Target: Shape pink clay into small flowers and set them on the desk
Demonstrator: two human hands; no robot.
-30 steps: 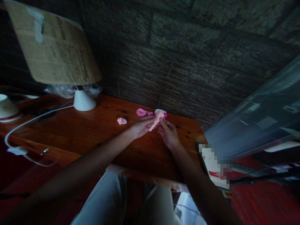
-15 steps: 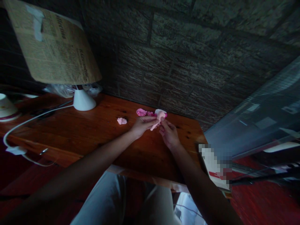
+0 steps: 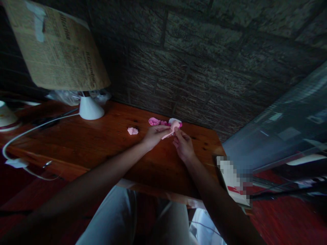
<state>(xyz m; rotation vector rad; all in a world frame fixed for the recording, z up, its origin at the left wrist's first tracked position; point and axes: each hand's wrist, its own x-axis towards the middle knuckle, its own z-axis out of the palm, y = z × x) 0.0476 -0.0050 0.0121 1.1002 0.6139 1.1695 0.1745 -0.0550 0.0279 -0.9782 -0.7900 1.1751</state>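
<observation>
Both hands hold a pale pink piece of soft, clay-like material (image 3: 175, 125) above the far part of the wooden table (image 3: 107, 143). My left hand (image 3: 152, 137) pinches it from the left, fingers stretched along its edge. From the right, my right hand (image 3: 184, 145) grips it between thumb and fingers. A narrow strip of the piece hangs between the hands. Just behind lie a bright pink cup-shaped piece (image 3: 154, 121), a smaller pink piece (image 3: 164, 123) and something white (image 3: 174, 120), partly hidden. A crumpled pale pink lump (image 3: 133, 131) rests left of my left hand.
A lamp with a newsprint shade (image 3: 66, 51) and white base (image 3: 91, 109) stands at the left, its white cable (image 3: 33, 130) running over the table's front edge. A paper cup (image 3: 7, 117) is at far left. A brick wall (image 3: 194, 68) rises behind the table.
The lower strip of the pale pink piece has shifted left, closer to my left fingers. Both hands stay in nearly the same place and keep their grip.
</observation>
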